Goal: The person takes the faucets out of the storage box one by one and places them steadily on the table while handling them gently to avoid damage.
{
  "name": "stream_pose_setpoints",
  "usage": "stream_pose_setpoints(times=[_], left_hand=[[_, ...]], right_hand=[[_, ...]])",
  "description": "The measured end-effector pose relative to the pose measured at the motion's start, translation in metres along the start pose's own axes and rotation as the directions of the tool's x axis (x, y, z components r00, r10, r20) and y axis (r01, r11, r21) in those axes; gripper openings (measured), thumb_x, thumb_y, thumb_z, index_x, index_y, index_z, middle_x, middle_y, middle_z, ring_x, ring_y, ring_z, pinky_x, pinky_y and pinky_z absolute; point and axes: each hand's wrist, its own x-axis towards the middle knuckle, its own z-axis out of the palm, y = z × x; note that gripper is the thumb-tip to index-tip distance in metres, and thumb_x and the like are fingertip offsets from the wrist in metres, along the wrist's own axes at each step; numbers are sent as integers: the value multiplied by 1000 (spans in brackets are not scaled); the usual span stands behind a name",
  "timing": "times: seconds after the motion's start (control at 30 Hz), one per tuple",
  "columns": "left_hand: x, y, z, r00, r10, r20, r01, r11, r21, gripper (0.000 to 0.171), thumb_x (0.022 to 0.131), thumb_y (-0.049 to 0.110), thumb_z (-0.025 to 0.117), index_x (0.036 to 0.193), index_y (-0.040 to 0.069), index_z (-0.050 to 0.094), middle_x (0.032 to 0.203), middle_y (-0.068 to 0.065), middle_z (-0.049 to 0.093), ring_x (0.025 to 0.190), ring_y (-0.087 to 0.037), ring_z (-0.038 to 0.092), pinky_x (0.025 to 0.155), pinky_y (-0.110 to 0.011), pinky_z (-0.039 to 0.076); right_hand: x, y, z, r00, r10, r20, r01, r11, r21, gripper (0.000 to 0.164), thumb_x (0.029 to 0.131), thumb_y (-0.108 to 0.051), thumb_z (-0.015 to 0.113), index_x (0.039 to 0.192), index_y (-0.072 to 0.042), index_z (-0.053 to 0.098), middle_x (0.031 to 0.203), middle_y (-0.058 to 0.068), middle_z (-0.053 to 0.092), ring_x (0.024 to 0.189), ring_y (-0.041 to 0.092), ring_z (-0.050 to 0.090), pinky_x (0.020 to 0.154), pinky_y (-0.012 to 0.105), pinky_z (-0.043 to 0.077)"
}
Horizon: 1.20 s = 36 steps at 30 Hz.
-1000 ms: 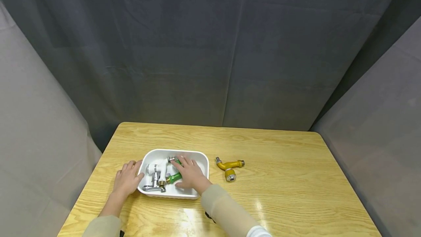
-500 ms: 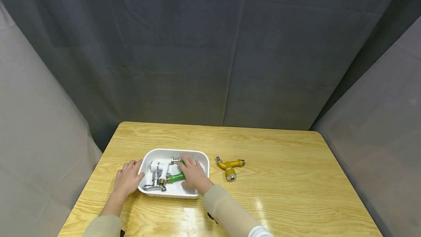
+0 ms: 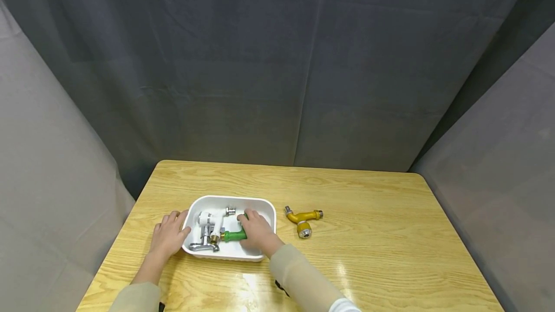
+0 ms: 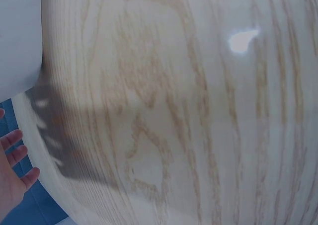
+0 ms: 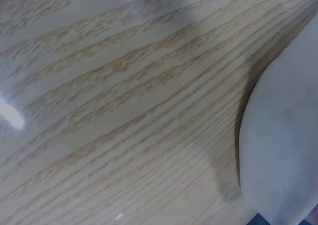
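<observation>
Right hand (image 3: 257,231) is gripping green tap (image 3: 234,236), fingers curled; tap's visible length is running sideways, brass end (image 3: 223,237) pointing left. Left hand (image 3: 168,236) is resting relaxed against tray (image 3: 234,251).

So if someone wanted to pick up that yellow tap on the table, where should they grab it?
On the yellow tap, I'd probably pinch the straight arm crosswise from above, coming in from the right. It's slim, lies along the table and points right, away from the white tray; the thicker round end juts off its near side.
</observation>
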Motion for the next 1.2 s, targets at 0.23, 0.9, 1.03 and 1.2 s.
stream_pose_setpoints(times=[0.23,0.9,1.03,1.2], left_hand=[[1,1,-1,1000,-3,-1,3,1000,1,52,88,29,47,135,9,40,128,-21,41,118,-41,35,91,-63,28],[1,-2,2,1000,0,-18,0,1000,1,51,88,29,47,135,8,41,127,-21,42,117,-40,36,90,-63,29],[1,-2,2,1000,-6,-18,6,1000,-4,52,88,29,47,135,9,40,128,-20,41,117,-40,36,90,-62,29],[0,-2,3,1000,-11,-18,11,1000,-5,52,88,29,47,135,8,40,128,-20,41,116,-40,36,90,-62,29]], right_hand=[[-1,2,0,1000,11,16,-11,1000,17,68,65,-31,73,126,-17,48,110,6,43,95,17,43,80,28,41],[-2,3,2,1000,14,7,-13,996,-87,67,61,-48,73,115,-19,48,104,4,42,89,16,42,69,28,42],[-3,2,-2,999,31,11,-29,993,-112,74,61,-52,73,119,-13,47,111,6,43,96,18,44,77,33,45],[-5,1,-6,1000,29,7,-28,993,-113,76,61,-52,73,119,-10,46,103,3,42,91,16,43,76,31,45]])
